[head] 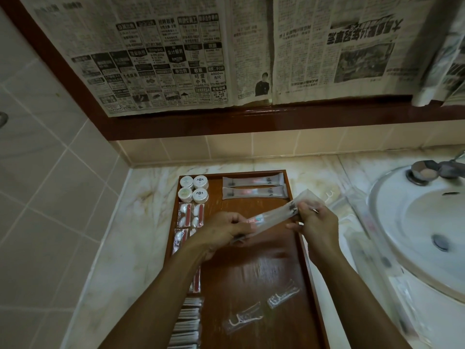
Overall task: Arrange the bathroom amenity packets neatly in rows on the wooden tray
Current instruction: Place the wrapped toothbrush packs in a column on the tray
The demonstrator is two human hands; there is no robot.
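Both hands hold one long clear packet point(274, 219) above the middle of the wooden tray point(305, 250): the left hand point(226, 231) fingers pinch its 8 o'clock end, the right hand point(318, 221) fingers pinch its 2 o'clock end. Two like packets point(254, 187) lie in rows at the tray's 12 o'clock edge, round jars point(193, 188) at 11 o'clock.

Counted on wooden tray point(299, 238): 4 round white jars point(193, 188); 2 long toothbrush packets point(254, 187) lying flat, plus 1 more toothbrush packet point(274, 217) held above; 2 floss-pick packets point(261, 308). Left-edge sachets partly hidden, count undetermined.
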